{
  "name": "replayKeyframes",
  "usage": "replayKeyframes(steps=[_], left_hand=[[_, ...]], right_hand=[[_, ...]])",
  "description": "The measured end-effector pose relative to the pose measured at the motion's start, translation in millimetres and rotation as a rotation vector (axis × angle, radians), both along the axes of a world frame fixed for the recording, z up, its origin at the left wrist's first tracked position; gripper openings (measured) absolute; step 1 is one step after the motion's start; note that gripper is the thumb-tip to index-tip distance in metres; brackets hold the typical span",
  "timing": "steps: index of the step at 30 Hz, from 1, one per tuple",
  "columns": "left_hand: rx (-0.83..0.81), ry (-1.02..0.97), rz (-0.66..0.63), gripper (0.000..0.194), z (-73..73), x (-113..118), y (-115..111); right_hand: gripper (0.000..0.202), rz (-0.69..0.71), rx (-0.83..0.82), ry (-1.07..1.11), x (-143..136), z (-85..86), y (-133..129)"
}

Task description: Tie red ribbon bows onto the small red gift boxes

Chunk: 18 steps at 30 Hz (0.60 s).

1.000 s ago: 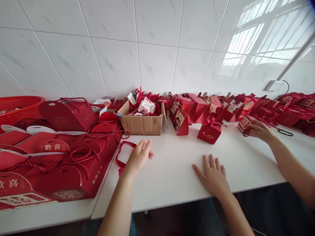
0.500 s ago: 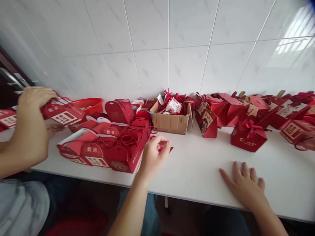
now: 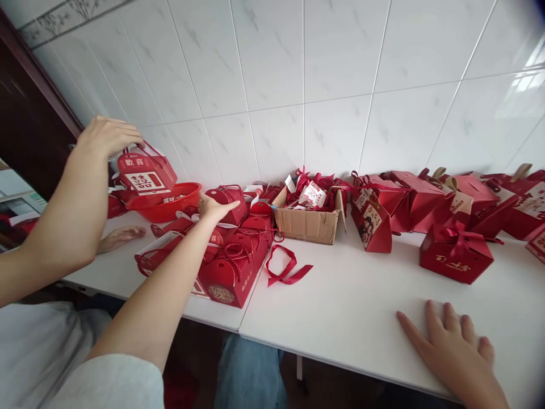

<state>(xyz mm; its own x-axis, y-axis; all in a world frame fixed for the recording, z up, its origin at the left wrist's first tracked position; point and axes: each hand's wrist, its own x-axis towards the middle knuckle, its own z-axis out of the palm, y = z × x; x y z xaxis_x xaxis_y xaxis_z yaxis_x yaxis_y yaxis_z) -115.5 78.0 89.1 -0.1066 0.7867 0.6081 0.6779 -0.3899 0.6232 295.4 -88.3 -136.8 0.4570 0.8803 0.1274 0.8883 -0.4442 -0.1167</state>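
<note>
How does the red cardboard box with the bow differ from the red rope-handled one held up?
The red bow-topped box stands on the white table; the red rope-handled box is held up by another person's hand. The bow box bears gold lettering, the rope-handled box a white panel. Both are red.

"What stands behind the counter (image 3: 332, 309)?"

"A tiled wall (image 3: 272, 62) — glossy, white, faintly veined in grey, with thin joints between the tiles."

"Is it all plain?"

"No, a grey patterned band (image 3: 70, 18) runs high above the counter's left end."

"And beyond that end?"

"A dark brown frame (image 3: 38, 71) with a dark panel (image 3: 19, 111) beside it. It appears tilted."

"Where's the light?"

"There's a bright patch (image 3: 531, 71) on the tiles above the counter's right end."

"And the counter itself?"

"White-topped, with a seam (image 3: 247, 315) across it and a pale leg (image 3: 299, 369) below — the floor there is too dark to describe."
</note>
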Motion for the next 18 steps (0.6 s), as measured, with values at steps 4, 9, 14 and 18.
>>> replayKeyframes(steps=[4,9,14,18], left_hand=[[0.078,0.011,0.068,0.074,-3.0,13.9,3.4],[0.145,0.173,0.112,0.084,-3.7,29.3,8.5],[0.267,0.289,-0.031,0.091,-2.3,58.7,-31.4],[0.251,0.122,-0.161,0.088,2.4,88.5,-69.8]], right_hand=[[0.085,-0.049,0.053,0.082,-3.9,3.5,3.3],[0.086,-0.044,0.076,0.097,-5.0,4.7,3.3],[0.084,-0.027,0.068,0.071,-4.3,4.4,0.0],[0.085,-0.022,0.034,0.080,-5.3,6.2,-1.0]])
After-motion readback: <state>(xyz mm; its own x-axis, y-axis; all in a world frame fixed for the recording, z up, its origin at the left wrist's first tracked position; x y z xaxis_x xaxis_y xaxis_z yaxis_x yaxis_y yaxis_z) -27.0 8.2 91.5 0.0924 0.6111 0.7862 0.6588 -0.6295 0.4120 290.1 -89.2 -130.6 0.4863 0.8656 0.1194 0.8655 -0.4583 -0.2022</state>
